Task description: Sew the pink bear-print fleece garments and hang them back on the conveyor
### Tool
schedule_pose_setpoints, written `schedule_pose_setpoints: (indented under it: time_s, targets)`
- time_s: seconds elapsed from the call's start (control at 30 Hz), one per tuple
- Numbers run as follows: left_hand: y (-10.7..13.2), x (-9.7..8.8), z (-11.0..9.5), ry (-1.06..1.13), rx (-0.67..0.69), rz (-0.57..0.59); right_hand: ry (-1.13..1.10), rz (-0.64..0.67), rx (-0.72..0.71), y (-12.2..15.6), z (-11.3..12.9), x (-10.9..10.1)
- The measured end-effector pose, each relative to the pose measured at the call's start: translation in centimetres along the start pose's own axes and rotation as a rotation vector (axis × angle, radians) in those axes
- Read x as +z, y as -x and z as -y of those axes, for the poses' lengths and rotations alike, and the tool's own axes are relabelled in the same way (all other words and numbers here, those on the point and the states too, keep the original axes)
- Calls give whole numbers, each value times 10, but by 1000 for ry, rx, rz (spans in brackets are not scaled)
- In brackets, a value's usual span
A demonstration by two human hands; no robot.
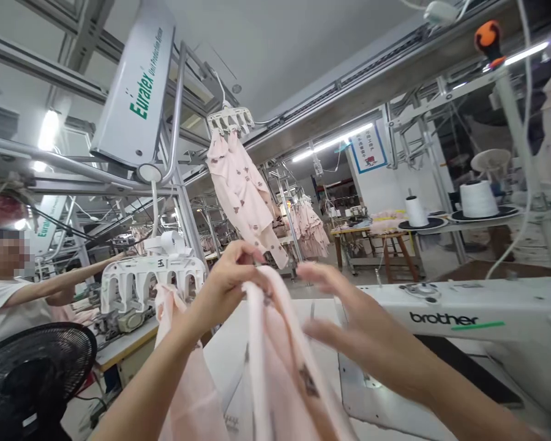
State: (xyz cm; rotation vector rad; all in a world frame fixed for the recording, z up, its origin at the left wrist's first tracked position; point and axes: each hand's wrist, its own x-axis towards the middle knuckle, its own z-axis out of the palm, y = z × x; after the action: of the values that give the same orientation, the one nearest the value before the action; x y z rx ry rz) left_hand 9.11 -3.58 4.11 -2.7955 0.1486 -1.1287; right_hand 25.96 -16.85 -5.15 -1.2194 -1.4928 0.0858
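Observation:
A pale pink garment piece [282, 355] with small dark printed figures hangs from my left hand [232, 275], whose fingers are pinched on its upper edge. Just right of the cloth is my right hand [349, 318], blurred, with its fingers apart and nothing in them. Beyond my left forearm, a white clip hanger [153, 269] holds another pink piece [190, 380] that drops behind that arm. Higher up, a second clip hanger [229, 119] carries a pink printed garment [241, 184].
To the right stands a white brother sewing machine [468, 312], with white thread cones [480, 199] on a stand above it. A black fan [37, 367] is at lower left, near a person [9, 294] with an outstretched arm. Metal rails [298, 147] run overhead.

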Motion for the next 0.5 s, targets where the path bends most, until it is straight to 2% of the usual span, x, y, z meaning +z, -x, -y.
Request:
schedule_pose_setpoints:
  time_s: [0.07,0.1,0.13,0.17,0.23,0.3,0.33,0.4,0.43,0.5]
  targets:
    - [-18,4,-8,-5,114,16,-142,87,-78,-30,4,0]
    - [-24,6,-11,-3,130,38,-125,67,-102,-42,5,0]
    - [-27,9,-13,30,102,39,-18,-10,-103,-51,7,-1]
    - [-28,14,-15,105,28,2,167,-117,-87,-58,9,-2]
    - [-23,30,-19,336,-227,-138,613,-342,-27,-65,11,-5]
    - [-12,54,-24,492,-479,-232,912,-449,27,-68,10,-9]
    - [-6,67,-26,509,-552,-219,985,-452,43,-68,7,-12]
    - [4,87,-27,509,-608,-134,1038,-415,59,-67,0,-19]
    - [8,92,-25,554,-623,-110,1022,-376,53,-65,-5,-23]
    - [12,91,-16,741,-705,-105,866,-318,-3,-57,-15,-31]
